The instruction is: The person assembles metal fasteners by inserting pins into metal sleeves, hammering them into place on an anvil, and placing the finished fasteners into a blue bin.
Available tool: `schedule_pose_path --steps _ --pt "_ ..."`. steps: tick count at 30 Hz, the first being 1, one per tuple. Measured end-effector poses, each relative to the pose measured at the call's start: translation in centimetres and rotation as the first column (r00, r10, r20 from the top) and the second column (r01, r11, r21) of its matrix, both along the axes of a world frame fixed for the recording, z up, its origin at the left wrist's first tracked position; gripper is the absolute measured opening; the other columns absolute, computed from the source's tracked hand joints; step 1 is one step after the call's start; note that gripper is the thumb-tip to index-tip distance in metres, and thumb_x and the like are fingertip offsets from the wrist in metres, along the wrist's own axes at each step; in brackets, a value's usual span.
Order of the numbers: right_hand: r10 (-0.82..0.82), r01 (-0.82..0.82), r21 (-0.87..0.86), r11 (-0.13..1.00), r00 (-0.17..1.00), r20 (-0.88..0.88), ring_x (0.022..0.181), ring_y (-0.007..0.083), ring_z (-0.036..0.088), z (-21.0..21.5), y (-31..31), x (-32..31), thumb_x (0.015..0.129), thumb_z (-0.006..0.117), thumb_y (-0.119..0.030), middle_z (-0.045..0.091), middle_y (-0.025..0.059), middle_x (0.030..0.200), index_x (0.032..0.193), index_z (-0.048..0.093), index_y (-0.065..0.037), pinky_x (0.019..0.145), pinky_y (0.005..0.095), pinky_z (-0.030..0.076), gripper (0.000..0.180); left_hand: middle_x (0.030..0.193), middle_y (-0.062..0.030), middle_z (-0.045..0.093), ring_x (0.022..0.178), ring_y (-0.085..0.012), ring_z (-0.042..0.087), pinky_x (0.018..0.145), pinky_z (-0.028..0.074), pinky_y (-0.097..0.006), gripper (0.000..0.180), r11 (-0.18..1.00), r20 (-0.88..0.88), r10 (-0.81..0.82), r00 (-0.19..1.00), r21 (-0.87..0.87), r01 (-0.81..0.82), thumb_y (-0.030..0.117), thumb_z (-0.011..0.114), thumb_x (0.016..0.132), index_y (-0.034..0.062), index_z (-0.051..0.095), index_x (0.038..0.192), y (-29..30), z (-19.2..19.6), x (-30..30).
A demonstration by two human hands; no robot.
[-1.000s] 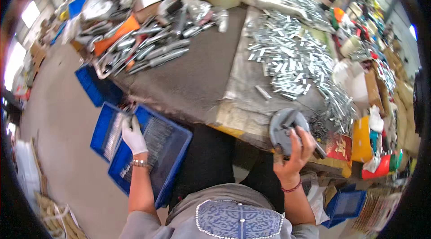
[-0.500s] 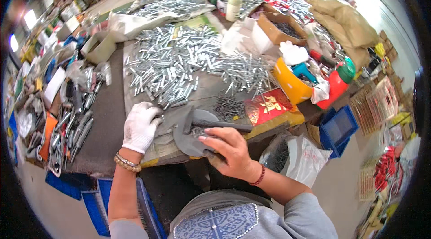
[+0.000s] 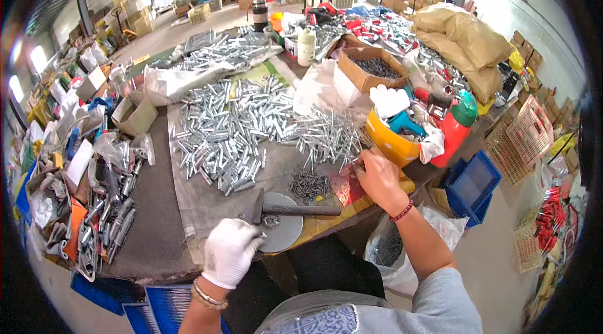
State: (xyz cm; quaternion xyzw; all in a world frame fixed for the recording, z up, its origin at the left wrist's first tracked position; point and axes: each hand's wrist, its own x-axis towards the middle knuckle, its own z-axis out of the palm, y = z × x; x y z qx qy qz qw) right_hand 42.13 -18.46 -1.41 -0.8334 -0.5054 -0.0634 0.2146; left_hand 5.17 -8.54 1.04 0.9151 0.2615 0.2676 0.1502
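Note:
My left hand (image 3: 231, 253), in a white knit glove, hovers at the table's front edge beside a round grey plate (image 3: 286, 233). Its fingers are curled together; whatever they hold, if anything, is hidden. A hammer (image 3: 301, 210) lies across the plate, its head toward the left, with small metal bits (image 3: 271, 220) below it. My bare right hand (image 3: 382, 180) reaches over a red paper packet (image 3: 344, 188), covering part of it. Its bent fingertips meet near the right end of a heap of thin metal pins (image 3: 326, 136); what is between them is not visible.
Short metal tubes (image 3: 220, 123) are heaped mid-table, and small dark pins (image 3: 309, 184) sit nearer. A yellow tub (image 3: 391, 139), a red bottle with a green top (image 3: 455, 127) and a cardboard box (image 3: 370, 73) stand right. Mixed metal parts (image 3: 110, 208) crowd the left.
My right hand has left the hammer and plate and moved right and away to the red packet. My left hand has come nearer the body, beside the plate. The view has tilted up.

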Motion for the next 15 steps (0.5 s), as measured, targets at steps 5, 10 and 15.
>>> schedule_pose_path --steps 5,10,15 --pt "0.027 -0.022 -0.093 0.995 0.998 0.053 0.100 0.0429 0.074 1.3 -0.8 -1.0 0.091 0.075 -0.013 0.071 0.0193 0.109 0.103 0.067 -0.004 0.085 0.0514 0.060 0.017 0.092 -0.0084 0.073 0.095 -0.0308 0.069 0.084 0.056 -0.043 0.014 0.999 0.037 0.051 0.998 -0.020 -0.050 0.017 0.087 0.081 0.0107 0.081 0.092 -0.8 -0.1 0.3" --pt "0.279 -0.266 0.152 0.952 0.958 -0.066 0.101 0.0382 0.074 3.5 -2.6 -4.4 0.088 0.072 -0.001 0.073 0.0161 0.108 0.108 0.071 -0.005 0.086 0.0469 0.061 0.020 0.093 -0.0084 0.072 0.096 -0.0303 0.068 0.084 0.055 -0.043 0.015 0.994 0.065 0.093 0.994 -0.070 -0.088 0.018 0.087 0.082 0.0114 0.082 0.095 -1.0 -0.6 -0.2" --pt "0.586 -0.544 0.248 0.801 0.797 -0.145 0.096 0.0339 0.075 3.1 -1.3 -10.6 0.083 0.076 0.001 0.074 0.0116 0.103 0.113 0.077 -0.008 0.082 0.0431 0.061 0.032 0.093 -0.0086 0.072 0.095 -0.0309 0.068 0.085 0.055 -0.043 0.013 0.985 0.056 0.140 0.989 -0.105 -0.133 0.019 0.086 0.085 0.0099 0.082 0.094 -1.6 -0.8 -0.9"
